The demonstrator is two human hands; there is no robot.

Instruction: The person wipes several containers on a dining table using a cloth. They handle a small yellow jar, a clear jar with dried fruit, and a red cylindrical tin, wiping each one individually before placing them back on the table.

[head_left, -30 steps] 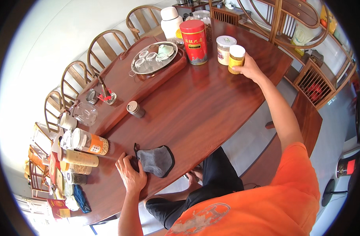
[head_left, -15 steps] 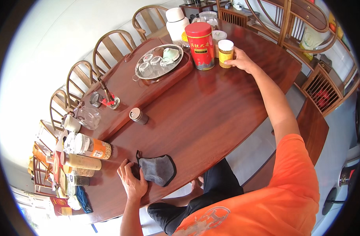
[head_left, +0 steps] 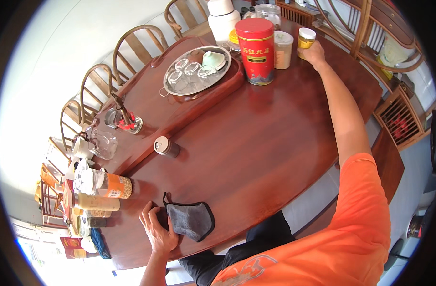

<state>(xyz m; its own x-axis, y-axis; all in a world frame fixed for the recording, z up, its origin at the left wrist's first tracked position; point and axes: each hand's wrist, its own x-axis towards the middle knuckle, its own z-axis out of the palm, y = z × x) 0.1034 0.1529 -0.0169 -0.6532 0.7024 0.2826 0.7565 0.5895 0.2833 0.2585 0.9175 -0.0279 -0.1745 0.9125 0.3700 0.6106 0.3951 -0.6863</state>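
Observation:
At the far right of the table, my right hand [head_left: 315, 55] is closed around a small jar [head_left: 304, 42] with a white lid and yellow label. Left of it stand a pale-lidded canister [head_left: 282, 53] and a tall red tea tin [head_left: 256, 55]. My left hand [head_left: 159, 232] rests at the near left with its fingers apart and slightly bent. Beneath its palm is a dark patch; whether it is shadow or an object I cannot tell. Right beside the thumb lies a grey cloth [head_left: 191, 220] with black edging and a loop.
A round metal tray [head_left: 172, 89] bears several glass cups and a pale green one. Mid-table stands a small metal-topped canister [head_left: 166, 147]. Food jars [head_left: 108, 185] line the left end, near a glass pitcher [head_left: 103, 144]. Behind the tin is a white flask [head_left: 222, 24]; wooden chairs [head_left: 139, 40] stand beyond.
My right hand has carried the small jar farther right and away, from in front of the pale-lidded canister to its right. My left hand stays beside the cloth. The view has shifted slightly.

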